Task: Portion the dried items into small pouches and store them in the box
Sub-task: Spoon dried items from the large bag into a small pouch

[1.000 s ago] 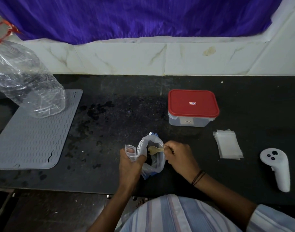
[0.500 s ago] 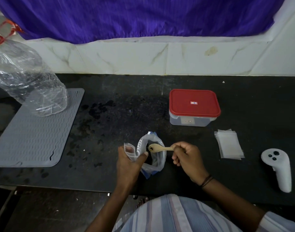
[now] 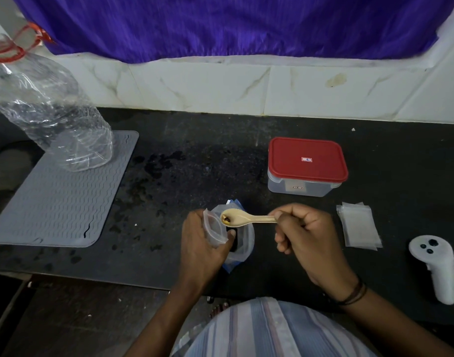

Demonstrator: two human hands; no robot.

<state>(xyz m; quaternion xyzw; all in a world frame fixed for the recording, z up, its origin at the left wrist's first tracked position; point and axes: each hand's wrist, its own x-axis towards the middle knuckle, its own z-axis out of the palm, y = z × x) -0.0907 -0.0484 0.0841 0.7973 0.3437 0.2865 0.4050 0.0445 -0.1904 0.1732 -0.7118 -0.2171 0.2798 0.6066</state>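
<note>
Here, taking the red-lidded box (image 3: 307, 166) as the mark, the right hand (image 3: 307, 243) sits in front of it, fingers curled tight round the handle of a pale spoon (image 3: 246, 218) holding a few dried bits. The spoon's bowl hangs over the open supply bag (image 3: 242, 240), front-left of the box. The left hand (image 3: 201, 249) pinches a small clear pouch (image 3: 215, 231) beside that bag. Spare pouches (image 3: 358, 224) lie front-right of the box, lid still on
</note>
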